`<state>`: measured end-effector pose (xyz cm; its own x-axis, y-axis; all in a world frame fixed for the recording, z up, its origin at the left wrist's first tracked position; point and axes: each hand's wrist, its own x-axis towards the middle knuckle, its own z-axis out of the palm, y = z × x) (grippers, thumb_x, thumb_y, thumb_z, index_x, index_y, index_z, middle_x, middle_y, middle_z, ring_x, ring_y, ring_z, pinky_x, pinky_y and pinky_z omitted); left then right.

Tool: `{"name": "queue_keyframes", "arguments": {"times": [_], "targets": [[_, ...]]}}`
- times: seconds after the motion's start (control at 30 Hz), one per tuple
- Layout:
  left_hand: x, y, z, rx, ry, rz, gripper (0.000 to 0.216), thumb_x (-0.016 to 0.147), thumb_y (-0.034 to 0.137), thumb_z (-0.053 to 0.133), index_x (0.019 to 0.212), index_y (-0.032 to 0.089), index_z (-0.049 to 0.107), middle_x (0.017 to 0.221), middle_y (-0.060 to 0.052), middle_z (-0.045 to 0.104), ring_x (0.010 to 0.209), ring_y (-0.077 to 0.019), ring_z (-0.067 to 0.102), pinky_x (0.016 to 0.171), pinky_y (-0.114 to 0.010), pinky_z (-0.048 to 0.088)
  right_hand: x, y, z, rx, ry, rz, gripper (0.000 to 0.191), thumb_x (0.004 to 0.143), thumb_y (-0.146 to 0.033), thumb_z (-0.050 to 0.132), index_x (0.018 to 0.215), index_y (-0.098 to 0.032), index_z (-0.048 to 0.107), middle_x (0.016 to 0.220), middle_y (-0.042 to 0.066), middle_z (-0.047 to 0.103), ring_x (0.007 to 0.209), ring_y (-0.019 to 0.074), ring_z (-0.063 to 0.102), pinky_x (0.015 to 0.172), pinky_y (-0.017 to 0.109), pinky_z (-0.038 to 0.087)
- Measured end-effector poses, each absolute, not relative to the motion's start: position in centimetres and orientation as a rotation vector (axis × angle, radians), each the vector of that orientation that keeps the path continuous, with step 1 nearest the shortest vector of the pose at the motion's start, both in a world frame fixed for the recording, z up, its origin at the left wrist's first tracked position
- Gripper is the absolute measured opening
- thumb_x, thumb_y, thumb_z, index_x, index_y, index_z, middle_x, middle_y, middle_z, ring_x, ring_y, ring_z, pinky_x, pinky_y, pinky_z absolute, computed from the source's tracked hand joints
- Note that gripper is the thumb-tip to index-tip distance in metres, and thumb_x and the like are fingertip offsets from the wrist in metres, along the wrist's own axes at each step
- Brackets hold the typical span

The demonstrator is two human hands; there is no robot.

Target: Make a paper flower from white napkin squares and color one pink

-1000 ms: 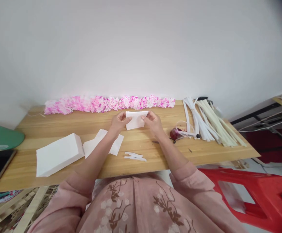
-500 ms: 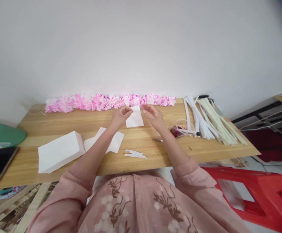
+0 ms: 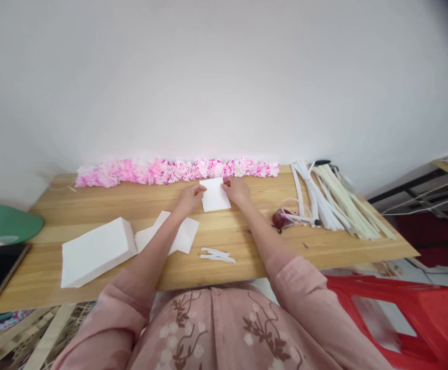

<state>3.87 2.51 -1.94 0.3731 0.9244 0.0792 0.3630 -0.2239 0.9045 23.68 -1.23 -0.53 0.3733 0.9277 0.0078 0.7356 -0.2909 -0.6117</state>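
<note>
- Near the middle of the wooden table, a small white sheet sits between the person's two hands, roughly square as I see it.
- Left hand: fingers curled, thumb and forefinger brought together on the sheet's left edge, towards its far corner.
- Right hand: thumb and forefinger likewise drawn in, nipping the right edge by the far corner.
- Progress, my judgement: this one piece is in hand and being handled by its edges. Cannot tell whether it is a single layer or folded; no crease made out from here.
- Not taken up: loose white sheets, partly hidden under the left forearm, and a thick white block just beside them. Short white strips lie nearer the body, touched by neither hand.
- Far side: pink-and-white garland along the wall, just beyond the sheet's far edge; little room that way.
- Near side: a stretch of bare wood from the sheet to the short strips, then the table's front edge.
- Right side: dark red round object near the right forearm; white bundle and cream bundle further out, towards the table's right end.
</note>
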Motion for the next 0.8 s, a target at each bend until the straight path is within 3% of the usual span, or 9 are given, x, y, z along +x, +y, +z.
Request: {"name": "queue_keyframes", "arguments": {"times": [0.1,0.17,0.27,0.37,0.47,0.57,0.67,0.8], "targets": [[3.6,2.5,-1.1,1.793,1.192,0.887,0.039,0.071,0.020,0.063,0.110,0.019,0.067,0.114,-0.010,0.069,0.098,-0.0246,0.063,0.092,-0.041,0.049,23.9,-1.6,-0.3,-1.973,-1.443,0.540,0.011,0.083,-0.029,0.057,0.087,-0.021,0.065,0.092,0.004,0.071,0.086,0.0192,0.063,0.078,0.031,0.047],[3.3,2.5,-0.1,1.813,1.219,0.975,0.062,0.069,0.024,0.071,0.129,0.019,0.058,0.138,-0.015,0.056,0.119,-0.0301,0.056,0.102,-0.045,0.044,24.1,-2.5,0.4,-1.857,-1.468,0.583,0.016,0.084,-0.035,0.055,0.086,-0.021,0.062,0.088,0.001,0.069,0.082,0.0159,0.061,0.076,0.028,0.047],[2.9,2.2,1.6,1.698,1.127,1.036,0.092,0.062,0.030,0.081,0.144,0.020,0.041,0.149,-0.018,0.044,0.131,-0.0338,0.048,0.106,-0.048,0.041,24.3,-4.2,2.0,-1.580,-1.420,0.677,0.020,0.081,-0.041,0.058,0.084,-0.022,0.058,0.081,-0.002,0.063,0.075,0.0133,0.057,0.072,0.026,0.046],[2.8,1.5,2.8,1.434,0.829,0.906,0.091,0.062,0.037,0.083,0.141,0.020,0.043,0.132,-0.017,0.060,0.117,-0.0303,0.060,0.096,-0.045,0.049,24.1,-5.8,3.2,-1.335,-1.287,0.786,0.024,0.075,-0.043,0.067,0.081,-0.022,0.057,0.076,-0.003,0.059,0.068,0.0123,0.052,0.065,0.026,0.043],[3.1,0.6,3.1,1.304,0.701,0.860,0.058,0.062,0.044,0.082,0.108,0.014,0.064,0.100,-0.010,0.073,0.091,-0.0240,0.067,0.083,-0.038,0.053,23.7,-6.7,3.2,-1.280,-1.224,0.828,0.027,0.074,-0.044,0.070,0.080,-0.022,0.056,0.071,-0.004,0.057,0.063,0.0113,0.049,0.061,0.026,0.042],[3.6,-0.2,2.3,1.253,0.721,0.924,0.043,0.061,0.042,0.083,0.088,0.015,0.065,0.085,-0.005,0.072,0.077,-0.0183,0.065,0.074,-0.032,0.052,23.4,-7.2,2.2,-1.244,-1.215,0.849,0.029,0.074,-0.043,0.072,0.087,-0.022,0.059,0.079,-0.002,0.062,0.069,0.0123,0.054,0.063,0.026,0.043],[4.0,-0.6,1.2,1.190,0.709,0.915,0.043,0.058,0.036,0.085,0.089,0.015,0.064,0.082,-0.002,0.071,0.073,-0.0153,0.063,0.073,-0.029,0.051,23.2,-7.3,0.9,-1.256,-1.227,0.872,0.042,0.072,-0.040,0.074,0.107,-0.022,0.060,0.096,0.002,0.066,0.084,0.0157,0.060,0.066,0.026,0.045],[4.1,-0.6,0.5,1.172,0.720,0.959,0.039,0.058,0.034,0.085,0.083,0.016,0.062,0.073,0.002,0.066,0.066,-0.0109,0.058,0.065,-0.024,0.046,23.1,-7.3,0.0,-1.335,-1.275,0.815,0.048,0.077,-0.040,0.070,0.121,-0.024,0.061,0.099,0.003,0.067,0.087,0.0174,0.061,0.067,0.027,0.045]]}}
